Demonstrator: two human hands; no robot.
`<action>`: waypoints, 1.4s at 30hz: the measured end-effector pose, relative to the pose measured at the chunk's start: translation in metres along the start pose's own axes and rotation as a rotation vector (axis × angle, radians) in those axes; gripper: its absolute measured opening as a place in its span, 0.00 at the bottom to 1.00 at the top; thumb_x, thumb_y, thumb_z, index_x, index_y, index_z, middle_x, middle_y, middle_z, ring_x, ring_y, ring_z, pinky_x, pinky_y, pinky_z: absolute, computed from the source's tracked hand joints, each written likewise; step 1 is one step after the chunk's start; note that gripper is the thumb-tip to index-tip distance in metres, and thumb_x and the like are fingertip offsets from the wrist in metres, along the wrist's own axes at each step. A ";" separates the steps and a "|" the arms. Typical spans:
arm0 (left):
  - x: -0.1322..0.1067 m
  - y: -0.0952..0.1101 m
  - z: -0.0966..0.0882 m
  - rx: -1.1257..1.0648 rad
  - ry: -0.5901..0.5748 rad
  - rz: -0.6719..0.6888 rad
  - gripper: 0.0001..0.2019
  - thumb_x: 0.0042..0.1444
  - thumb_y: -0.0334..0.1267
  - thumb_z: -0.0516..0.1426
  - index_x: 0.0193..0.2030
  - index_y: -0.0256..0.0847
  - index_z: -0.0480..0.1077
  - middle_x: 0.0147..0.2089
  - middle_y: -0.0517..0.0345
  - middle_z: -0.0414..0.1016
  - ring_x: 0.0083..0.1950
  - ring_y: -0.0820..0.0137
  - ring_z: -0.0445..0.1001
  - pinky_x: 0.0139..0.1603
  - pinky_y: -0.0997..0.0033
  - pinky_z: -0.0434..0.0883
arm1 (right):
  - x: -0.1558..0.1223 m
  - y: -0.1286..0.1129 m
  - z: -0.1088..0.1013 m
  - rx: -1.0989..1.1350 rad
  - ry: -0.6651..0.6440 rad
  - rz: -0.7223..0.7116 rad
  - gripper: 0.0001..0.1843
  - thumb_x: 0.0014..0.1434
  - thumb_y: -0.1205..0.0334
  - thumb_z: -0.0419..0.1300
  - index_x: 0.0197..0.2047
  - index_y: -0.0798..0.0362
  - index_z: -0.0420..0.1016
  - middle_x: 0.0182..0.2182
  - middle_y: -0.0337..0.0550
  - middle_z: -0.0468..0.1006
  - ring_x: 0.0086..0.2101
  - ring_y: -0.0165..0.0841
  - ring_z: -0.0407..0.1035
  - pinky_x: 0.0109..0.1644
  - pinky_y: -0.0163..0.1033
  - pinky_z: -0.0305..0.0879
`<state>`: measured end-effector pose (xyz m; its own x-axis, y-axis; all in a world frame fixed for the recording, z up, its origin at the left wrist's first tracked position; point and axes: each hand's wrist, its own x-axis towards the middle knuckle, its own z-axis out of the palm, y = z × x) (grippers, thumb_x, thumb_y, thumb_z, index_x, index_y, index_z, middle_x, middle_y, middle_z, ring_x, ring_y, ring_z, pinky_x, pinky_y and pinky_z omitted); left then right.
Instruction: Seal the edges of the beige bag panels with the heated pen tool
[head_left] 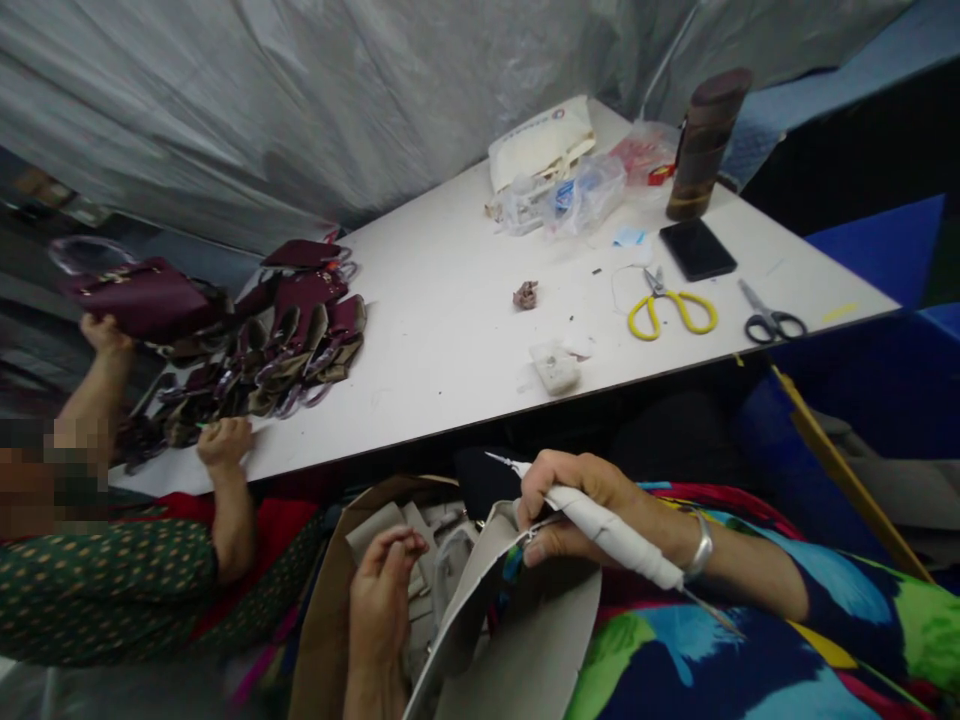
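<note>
My right hand (577,500) is closed around an awl (611,535) with a white-wrapped handle, its thin point aimed left. Thumb and fingers of the same hand also reach the top edge of a light grey bag piece (517,640), which stands folded open in my lap. To its left, my left hand (386,590) is raised with the fingertips pinched together. Whatever is between them is too small to make out. Behind that hand, a cardboard box (322,610) holds several pale grey bag pieces (427,565).
On the white table (435,330) lie yellow-handled scissors (671,308), black scissors (775,322), a phone (697,249), a white block (555,367) and plastic bags (589,195). A brown bottle (705,145) stands behind. At left, a co-worker lifts a maroon handbag (150,297) beside several others.
</note>
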<state>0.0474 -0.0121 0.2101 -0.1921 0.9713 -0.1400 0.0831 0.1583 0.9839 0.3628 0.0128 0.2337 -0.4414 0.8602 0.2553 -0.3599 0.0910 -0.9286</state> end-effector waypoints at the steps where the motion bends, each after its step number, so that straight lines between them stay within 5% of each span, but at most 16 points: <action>1: 0.002 0.004 0.005 -0.056 -0.020 0.033 0.20 0.52 0.59 0.70 0.40 0.45 0.80 0.38 0.58 0.80 0.41 0.64 0.78 0.48 0.64 0.79 | 0.001 0.001 0.000 -0.037 0.009 -0.006 0.14 0.60 0.61 0.75 0.41 0.52 0.73 0.36 0.38 0.81 0.32 0.29 0.73 0.35 0.31 0.69; 7: 0.024 0.050 0.081 -0.139 -0.606 -0.034 0.39 0.49 0.75 0.61 0.46 0.38 0.83 0.51 0.41 0.81 0.53 0.45 0.79 0.57 0.50 0.76 | 0.005 0.009 -0.005 -0.227 0.066 -0.052 0.11 0.61 0.65 0.72 0.39 0.51 0.72 0.33 0.34 0.75 0.30 0.28 0.67 0.33 0.30 0.63; 11: 0.031 0.055 0.119 0.105 -0.791 -0.018 0.34 0.54 0.63 0.66 0.57 0.38 0.79 0.57 0.43 0.80 0.60 0.45 0.76 0.63 0.53 0.72 | 0.003 0.018 -0.012 -0.428 0.217 -0.075 0.07 0.64 0.66 0.67 0.40 0.51 0.72 0.32 0.34 0.72 0.30 0.28 0.64 0.33 0.31 0.60; 14: 0.028 0.048 0.131 0.265 -0.729 0.024 0.30 0.52 0.41 0.68 0.63 0.42 0.76 0.61 0.49 0.79 0.62 0.49 0.75 0.66 0.56 0.69 | 0.003 0.024 -0.018 -0.478 0.325 -0.026 0.08 0.63 0.67 0.67 0.40 0.51 0.71 0.29 0.33 0.70 0.28 0.28 0.63 0.33 0.32 0.59; 17: 0.026 0.040 0.139 0.295 -0.616 0.011 0.24 0.54 0.34 0.64 0.60 0.43 0.78 0.58 0.51 0.81 0.60 0.53 0.77 0.64 0.59 0.70 | 0.004 0.029 -0.021 -0.490 0.373 0.014 0.08 0.63 0.67 0.68 0.39 0.51 0.71 0.28 0.32 0.69 0.27 0.27 0.63 0.32 0.32 0.58; 25: 0.038 0.031 0.151 0.301 -0.381 -0.036 0.12 0.51 0.37 0.67 0.43 0.41 0.85 0.40 0.52 0.86 0.43 0.57 0.81 0.48 0.64 0.75 | 0.012 0.039 -0.026 -0.469 0.365 0.017 0.04 0.68 0.62 0.65 0.41 0.50 0.73 0.31 0.34 0.72 0.29 0.29 0.65 0.33 0.32 0.60; 31: 0.062 0.024 0.138 0.238 -0.390 -0.105 0.11 0.53 0.45 0.68 0.35 0.38 0.83 0.32 0.54 0.82 0.34 0.65 0.77 0.37 0.71 0.71 | 0.010 0.040 -0.043 -0.362 0.309 0.027 0.15 0.72 0.48 0.62 0.52 0.50 0.71 0.39 0.41 0.80 0.36 0.33 0.74 0.41 0.35 0.69; 36: 0.080 0.010 0.134 0.066 -0.337 -0.242 0.15 0.50 0.48 0.70 0.33 0.37 0.77 0.27 0.57 0.77 0.28 0.70 0.72 0.30 0.74 0.68 | 0.003 0.042 -0.081 -0.439 0.544 0.018 0.23 0.73 0.40 0.59 0.55 0.51 0.76 0.39 0.45 0.80 0.39 0.38 0.76 0.45 0.39 0.72; 42: 0.076 -0.001 0.173 0.070 -0.350 -0.229 0.13 0.49 0.44 0.69 0.29 0.37 0.76 0.23 0.61 0.71 0.25 0.74 0.65 0.27 0.76 0.61 | 0.010 0.040 -0.119 -0.608 0.770 0.105 0.20 0.71 0.42 0.61 0.46 0.52 0.74 0.31 0.39 0.76 0.32 0.35 0.71 0.37 0.38 0.68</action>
<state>0.2016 0.0919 0.1796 0.1297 0.9093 -0.3955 0.1457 0.3770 0.9147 0.4416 0.0849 0.1667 0.2863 0.9508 0.1187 0.2296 0.0522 -0.9719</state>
